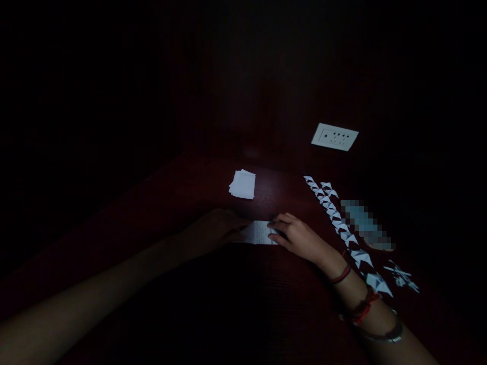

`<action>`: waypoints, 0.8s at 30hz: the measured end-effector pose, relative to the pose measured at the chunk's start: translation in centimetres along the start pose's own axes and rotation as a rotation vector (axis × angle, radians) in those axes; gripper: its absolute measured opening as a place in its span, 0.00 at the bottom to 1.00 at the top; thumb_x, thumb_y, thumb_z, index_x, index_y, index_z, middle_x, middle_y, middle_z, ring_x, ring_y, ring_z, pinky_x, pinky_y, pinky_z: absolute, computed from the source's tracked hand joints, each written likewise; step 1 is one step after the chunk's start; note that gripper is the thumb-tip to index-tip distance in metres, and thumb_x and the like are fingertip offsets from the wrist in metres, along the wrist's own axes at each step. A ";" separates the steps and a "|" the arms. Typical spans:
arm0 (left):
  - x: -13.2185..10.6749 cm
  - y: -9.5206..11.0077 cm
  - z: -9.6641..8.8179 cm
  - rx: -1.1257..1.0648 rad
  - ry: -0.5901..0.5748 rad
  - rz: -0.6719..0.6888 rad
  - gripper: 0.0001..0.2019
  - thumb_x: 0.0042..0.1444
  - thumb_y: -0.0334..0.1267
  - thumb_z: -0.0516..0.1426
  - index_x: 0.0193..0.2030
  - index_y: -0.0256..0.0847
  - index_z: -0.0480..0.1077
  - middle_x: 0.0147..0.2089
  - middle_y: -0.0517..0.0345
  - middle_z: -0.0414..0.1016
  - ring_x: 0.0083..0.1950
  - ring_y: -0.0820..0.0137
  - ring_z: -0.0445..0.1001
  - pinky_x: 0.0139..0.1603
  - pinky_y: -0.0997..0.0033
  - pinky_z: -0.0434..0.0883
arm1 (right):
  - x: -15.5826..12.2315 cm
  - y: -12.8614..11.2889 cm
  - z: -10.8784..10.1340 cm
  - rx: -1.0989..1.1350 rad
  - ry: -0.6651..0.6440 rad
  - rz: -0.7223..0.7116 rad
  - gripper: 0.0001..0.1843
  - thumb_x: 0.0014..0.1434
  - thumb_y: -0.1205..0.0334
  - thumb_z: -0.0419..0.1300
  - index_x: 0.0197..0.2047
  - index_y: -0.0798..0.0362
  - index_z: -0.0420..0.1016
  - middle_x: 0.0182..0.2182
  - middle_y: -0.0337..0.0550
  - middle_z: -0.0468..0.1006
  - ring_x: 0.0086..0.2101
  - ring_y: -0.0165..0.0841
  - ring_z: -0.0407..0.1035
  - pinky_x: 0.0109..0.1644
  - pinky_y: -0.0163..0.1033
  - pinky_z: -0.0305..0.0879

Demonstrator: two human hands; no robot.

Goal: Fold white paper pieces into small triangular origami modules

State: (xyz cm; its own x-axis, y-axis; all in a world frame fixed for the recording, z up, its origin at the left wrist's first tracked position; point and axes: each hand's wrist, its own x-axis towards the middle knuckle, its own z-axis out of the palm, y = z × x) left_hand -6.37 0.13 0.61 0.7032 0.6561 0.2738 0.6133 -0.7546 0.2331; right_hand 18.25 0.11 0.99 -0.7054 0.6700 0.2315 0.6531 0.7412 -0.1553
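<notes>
A small sheet of printed white paper (262,232) lies on the dark red table in front of me. A crease crosses it, and its left part looks raised and shaded. My left hand (216,230), dim in shadow, is closed on the left end between thumb and fingers. At the right end, my right hand (299,235) grips the paper with bent fingers and thumb, covering that edge. Bracelets circle my right wrist. Beyond both hands sits a loose stack of white paper sheets (243,184).
Folded white paper pieces (337,221) form a long row on the right. Beside it are a blurred-out bluish object (367,223) and a small heap of paper strips (401,276). A white wall socket (335,137) is behind. The surroundings are very dark.
</notes>
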 end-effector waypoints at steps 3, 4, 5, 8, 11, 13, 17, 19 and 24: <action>0.0 -0.4 0.2 -0.029 0.046 0.009 0.17 0.58 0.39 0.50 0.55 0.44 0.60 0.38 0.59 0.72 0.39 0.71 0.69 0.42 0.71 0.64 | 0.0 0.0 -0.1 0.006 0.004 0.001 0.14 0.58 0.59 0.51 0.45 0.55 0.70 0.36 0.46 0.69 0.40 0.34 0.63 0.46 0.42 0.61; -0.1 -0.6 0.3 -0.021 0.067 0.004 0.18 0.59 0.38 0.50 0.56 0.44 0.58 0.38 0.59 0.72 0.39 0.71 0.70 0.42 0.71 0.64 | 0.0 0.0 -0.2 0.007 0.004 0.003 0.14 0.58 0.59 0.51 0.45 0.55 0.70 0.36 0.46 0.69 0.40 0.34 0.63 0.46 0.42 0.61; -0.1 -0.6 0.4 -0.001 0.089 -0.009 0.19 0.59 0.38 0.49 0.57 0.45 0.55 0.38 0.59 0.72 0.38 0.71 0.69 0.42 0.70 0.64 | 0.0 0.0 -0.2 0.008 0.002 0.007 0.14 0.58 0.59 0.51 0.45 0.55 0.70 0.36 0.46 0.69 0.40 0.34 0.63 0.46 0.42 0.61; -0.2 -0.5 0.6 0.094 0.140 -0.064 0.24 0.59 0.35 0.49 0.61 0.46 0.47 0.39 0.58 0.71 0.37 0.70 0.69 0.41 0.68 0.64 | 0.0 0.0 -0.1 0.013 -0.004 0.013 0.14 0.58 0.59 0.51 0.45 0.55 0.70 0.37 0.46 0.68 0.41 0.34 0.63 0.46 0.42 0.62; 0.0 -0.2 0.8 0.170 0.176 -0.077 0.29 0.57 0.32 0.50 0.62 0.46 0.42 0.45 0.54 0.67 0.43 0.67 0.68 0.43 0.65 0.65 | 0.0 0.0 0.0 0.019 0.021 0.014 0.15 0.57 0.59 0.52 0.46 0.54 0.69 0.41 0.47 0.67 0.43 0.35 0.62 0.48 0.42 0.61; 0.1 -0.1 0.9 0.235 0.214 -0.040 0.30 0.54 0.30 0.51 0.62 0.48 0.45 0.54 0.51 0.59 0.51 0.63 0.62 0.47 0.62 0.62 | -0.1 0.1 0.1 0.021 0.035 0.011 0.15 0.57 0.59 0.52 0.47 0.54 0.68 0.44 0.47 0.66 0.45 0.36 0.61 0.49 0.43 0.60; 0.0 -0.6 1.2 0.350 0.209 0.101 0.23 0.55 0.29 0.51 0.56 0.52 0.56 0.62 0.54 0.49 0.61 0.57 0.48 0.55 0.53 0.51 | -0.1 0.1 0.2 0.020 0.038 0.015 0.17 0.57 0.58 0.52 0.50 0.52 0.66 0.45 0.47 0.66 0.47 0.36 0.60 0.51 0.45 0.58; -0.2 -0.8 1.2 0.367 0.135 0.155 0.18 0.56 0.31 0.51 0.53 0.50 0.61 0.59 0.57 0.56 0.61 0.59 0.48 0.57 0.51 0.47 | -0.2 0.1 0.3 0.025 0.036 0.014 0.18 0.57 0.59 0.51 0.51 0.51 0.64 0.45 0.47 0.67 0.46 0.35 0.61 0.52 0.45 0.57; -0.9 -0.4 1.0 0.335 -0.015 0.139 0.11 0.57 0.34 0.50 0.47 0.45 0.66 0.51 0.60 0.68 0.57 0.63 0.56 0.56 0.58 0.50 | -0.1 0.2 0.5 0.067 0.043 0.000 0.18 0.57 0.61 0.52 0.51 0.50 0.64 0.44 0.46 0.67 0.46 0.35 0.61 0.53 0.46 0.56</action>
State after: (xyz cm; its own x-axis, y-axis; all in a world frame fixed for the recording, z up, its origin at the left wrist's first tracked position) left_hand -6.84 -0.16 -0.60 0.7920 0.5489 0.2671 0.5933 -0.7952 -0.1250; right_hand 18.30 0.23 0.47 -0.6919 0.6685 0.2727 0.6320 0.7434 -0.2189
